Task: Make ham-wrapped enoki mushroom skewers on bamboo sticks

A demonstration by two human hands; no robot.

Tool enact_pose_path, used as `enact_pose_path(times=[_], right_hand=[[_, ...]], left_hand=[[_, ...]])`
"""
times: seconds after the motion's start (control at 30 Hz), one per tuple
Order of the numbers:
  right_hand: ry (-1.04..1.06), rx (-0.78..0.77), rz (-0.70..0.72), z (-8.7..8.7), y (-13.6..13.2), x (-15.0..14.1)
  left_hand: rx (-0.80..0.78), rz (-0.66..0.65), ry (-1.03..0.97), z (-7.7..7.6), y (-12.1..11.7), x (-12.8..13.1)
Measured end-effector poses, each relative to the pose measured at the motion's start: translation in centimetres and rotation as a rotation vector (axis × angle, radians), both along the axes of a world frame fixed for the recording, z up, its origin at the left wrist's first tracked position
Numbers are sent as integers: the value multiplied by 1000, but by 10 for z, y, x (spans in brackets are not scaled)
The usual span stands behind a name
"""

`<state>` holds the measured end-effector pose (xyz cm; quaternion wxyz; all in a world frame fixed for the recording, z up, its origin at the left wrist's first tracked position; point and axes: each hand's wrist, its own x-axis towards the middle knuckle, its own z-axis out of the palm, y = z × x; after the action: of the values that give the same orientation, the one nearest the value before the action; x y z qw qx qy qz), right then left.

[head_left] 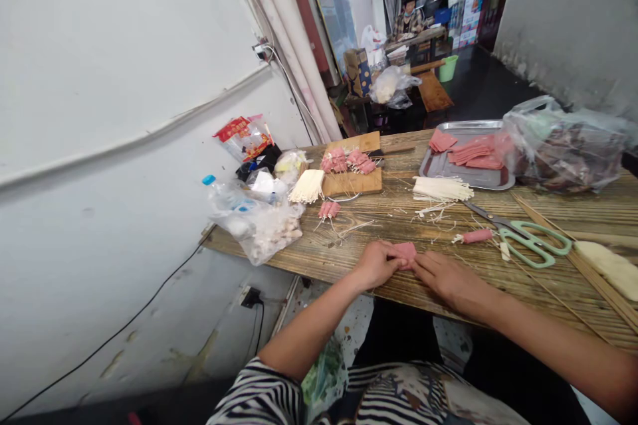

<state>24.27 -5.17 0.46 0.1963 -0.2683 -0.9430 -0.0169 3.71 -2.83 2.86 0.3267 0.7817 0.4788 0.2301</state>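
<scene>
A thin pink meat slice lies on the wooden table near its front edge, between my two hands. My left hand pinches its left side, with the fingers curled. My right hand is closed at its right side, fingertips pressed together on the edge; what lies under the fingers is hidden. To the right rests a finished meat roll with pale enoki mushroom ends showing. Beyond my hands lies a bundle of enoki mushrooms. Green-handled scissors lie open-bladed at the right.
A metal tray holds more meat slices, beside a full plastic bag. Skewered rolls sit on a cutting board. Bamboo skewers lie at right, a mushroom bag at left. A person sits far back.
</scene>
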Motion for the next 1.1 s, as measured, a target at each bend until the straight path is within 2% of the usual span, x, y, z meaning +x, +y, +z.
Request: enact_pose_path(times=[0.1, 0.2, 0.3, 0.4, 0.47, 0.53, 0.6, 0.73, 0.87, 1.1], right_hand=[[9, -104, 2, 4, 4, 0], [88, -325, -31, 10, 13, -3], [149, -522, -74, 16, 23, -6], [159, -531, -28, 21, 31, -6], [145, -502, 2, 21, 34, -6], [117, -494, 4, 20, 36, -5], [95, -496, -5, 19, 38, -5], [104, -533, 4, 21, 43, -5], [105, -589, 19, 23, 47, -4], [142, -649, 37, 27, 51, 2]], left_hand=[[29, 2, 3, -1, 0, 0], [82, 0, 27, -1, -6, 2], [261, 45, 126, 1, -18, 4], [517, 86, 232, 1, -32, 6], [637, 46, 275, -2, -38, 7], [692, -14, 315, -6, -41, 7], [705, -54, 352, -10, -41, 8], [700, -51, 389, -14, -39, 9], [687, -30, 388, -12, -34, 11], [558, -62, 377, -5, -25, 12]])
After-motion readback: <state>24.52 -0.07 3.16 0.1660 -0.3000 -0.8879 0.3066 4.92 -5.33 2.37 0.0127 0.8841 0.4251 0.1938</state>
